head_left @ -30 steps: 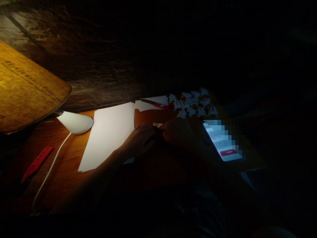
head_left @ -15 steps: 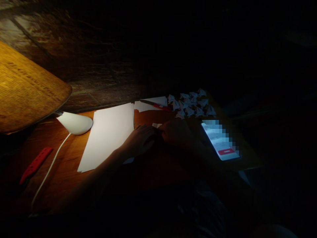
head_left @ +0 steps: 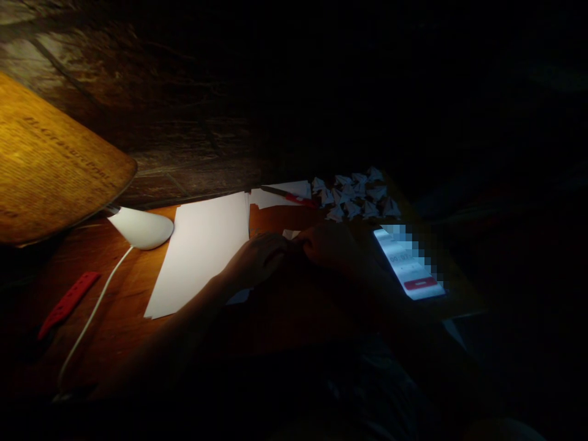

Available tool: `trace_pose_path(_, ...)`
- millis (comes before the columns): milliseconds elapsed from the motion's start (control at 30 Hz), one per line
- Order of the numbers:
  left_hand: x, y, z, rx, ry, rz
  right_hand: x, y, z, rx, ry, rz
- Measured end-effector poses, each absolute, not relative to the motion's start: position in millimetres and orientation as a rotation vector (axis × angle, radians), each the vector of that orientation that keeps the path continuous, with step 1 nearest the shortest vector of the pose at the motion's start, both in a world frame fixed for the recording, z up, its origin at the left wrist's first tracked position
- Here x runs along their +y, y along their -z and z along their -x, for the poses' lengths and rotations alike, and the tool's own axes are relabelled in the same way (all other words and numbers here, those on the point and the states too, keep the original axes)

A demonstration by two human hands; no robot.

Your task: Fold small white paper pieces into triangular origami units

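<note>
Between my two hands sits a small piece of folded white paper (head_left: pixel 291 234), mostly covered by fingers. My left hand (head_left: pixel 261 251) closes on its left side, fingers bent. My right hand (head_left: pixel 324 242) grips it from the right in deep shadow, fingers curled. To the left of my left hand lies a stack of white paper sheets (head_left: pixel 202 245), partly under my forearm. Several folded paper figures (head_left: pixel 351 195) stand grouped beyond my right hand.
A red-handled knife (head_left: pixel 287 196) rests on smaller paper sheets (head_left: pixel 275 193) at the back. A lit phone (head_left: pixel 408 263) lies at the right. On the left are a lamp with a white base (head_left: pixel 144 228), its cable (head_left: pixel 98 312) and a red slotted object (head_left: pixel 68 303). The wooden table (head_left: pixel 119 294) meets a dark wall.
Both hands stay together around the folded paper, with only slight finger shifts. The whole view has shifted a little, and the phone's display has changed.
</note>
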State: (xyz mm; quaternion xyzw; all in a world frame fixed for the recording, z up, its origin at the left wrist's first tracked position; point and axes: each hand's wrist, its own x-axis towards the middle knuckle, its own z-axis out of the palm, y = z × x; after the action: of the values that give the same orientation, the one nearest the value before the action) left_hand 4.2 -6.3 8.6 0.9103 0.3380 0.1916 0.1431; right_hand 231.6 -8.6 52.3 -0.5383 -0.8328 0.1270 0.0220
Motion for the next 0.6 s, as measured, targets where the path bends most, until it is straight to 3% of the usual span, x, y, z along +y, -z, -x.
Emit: trace_pose_path(600,-5.2,-7.9,-5.0,1.017,-0.390,-2.679,-7.4,-53.9,-238.8,-2.590,-0.423,1.633)
